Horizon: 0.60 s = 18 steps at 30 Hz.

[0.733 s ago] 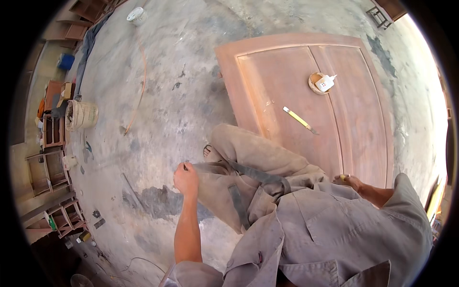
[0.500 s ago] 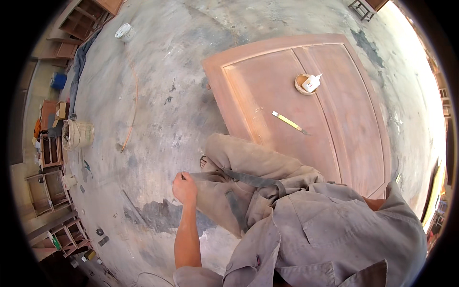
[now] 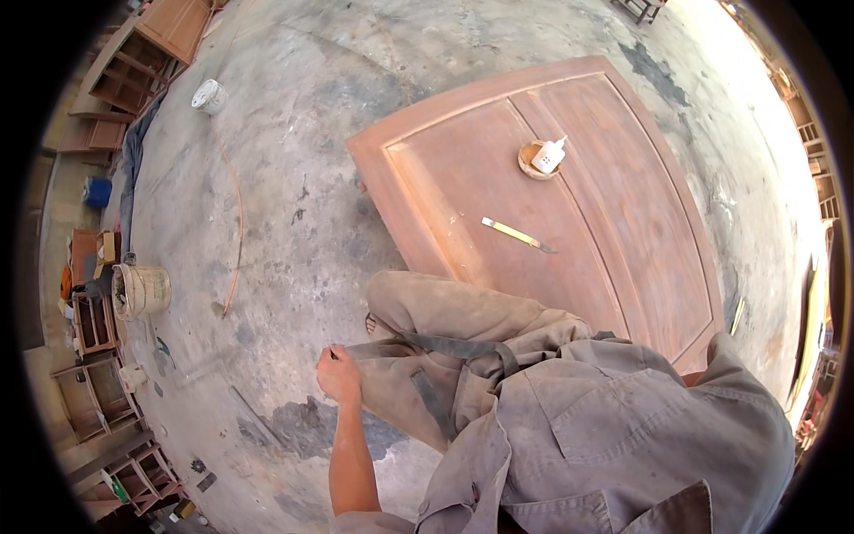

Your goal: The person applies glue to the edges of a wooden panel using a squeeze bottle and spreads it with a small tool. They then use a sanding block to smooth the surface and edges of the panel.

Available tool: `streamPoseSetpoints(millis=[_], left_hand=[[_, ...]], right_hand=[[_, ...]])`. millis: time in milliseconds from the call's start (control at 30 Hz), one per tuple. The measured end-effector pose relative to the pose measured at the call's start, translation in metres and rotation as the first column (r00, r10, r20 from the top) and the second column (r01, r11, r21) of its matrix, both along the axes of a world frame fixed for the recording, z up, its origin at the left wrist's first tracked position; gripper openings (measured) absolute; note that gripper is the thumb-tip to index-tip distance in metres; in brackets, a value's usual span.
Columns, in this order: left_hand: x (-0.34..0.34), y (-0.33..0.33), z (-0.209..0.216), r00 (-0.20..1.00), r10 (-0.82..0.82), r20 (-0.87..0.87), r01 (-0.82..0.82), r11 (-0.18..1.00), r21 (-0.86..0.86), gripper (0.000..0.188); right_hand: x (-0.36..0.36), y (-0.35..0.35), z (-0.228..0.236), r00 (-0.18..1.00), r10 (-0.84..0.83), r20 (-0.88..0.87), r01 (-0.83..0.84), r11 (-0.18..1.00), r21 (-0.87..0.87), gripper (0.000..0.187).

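My left hand (image 3: 339, 375) is closed beside my bent leg, above the concrete floor. A tiny dark spot shows at its fingers; what they hold, if anything, I cannot make out. My right hand is out of sight; only a sliver of skin shows by my right sleeve. A reddish-brown wooden panel (image 3: 463, 169) with raised frames lies in front of me. On it rest a yellow-handled knife (image 3: 516, 235) with a dark blade and a round shallow bowl (image 3: 527, 162). A white squeeze bottle (image 3: 549, 156) leans in the bowl. Dark straps (image 3: 463, 345) lie across my trousers.
A dirty bucket (image 3: 142, 292) and a white pail (image 3: 210, 96) stand on the left. A thin orange-brown strip (image 3: 237, 240) lies on the floor. Wooden cabinets (image 3: 147, 58) and a blue container (image 3: 97, 191) line the left side. A small stool (image 3: 637, 9) is at the far right.
The view has shifted, so the panel and its things appear a little further left. My left hand stays closed beside my leg, and the knife and bowl keep their places on the panel.
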State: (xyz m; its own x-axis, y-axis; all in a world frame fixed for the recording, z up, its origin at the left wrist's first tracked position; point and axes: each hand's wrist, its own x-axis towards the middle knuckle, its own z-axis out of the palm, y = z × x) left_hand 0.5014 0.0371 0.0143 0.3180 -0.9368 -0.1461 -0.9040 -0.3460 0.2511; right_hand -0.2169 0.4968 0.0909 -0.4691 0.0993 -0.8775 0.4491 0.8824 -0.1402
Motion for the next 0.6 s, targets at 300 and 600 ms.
streamPoseSetpoints(millis=[300,600], left_hand=[[0.0015,0.0004,-0.0025,1.000,0.003,0.015,-0.004,1.000,0.026,0.036],[-0.0002,0.0000,-0.0008,0.999,0.014,0.029,-0.015,0.999,0.039,0.036]], right_hand=[[-0.0031,-0.0026,-0.0012,1.000,-0.002,-0.011,0.002,1.000,-0.004,0.038],[-0.0069,-0.0080,-0.0013,1.000,0.007,-0.021,-0.007,1.000,-0.006,0.040]])
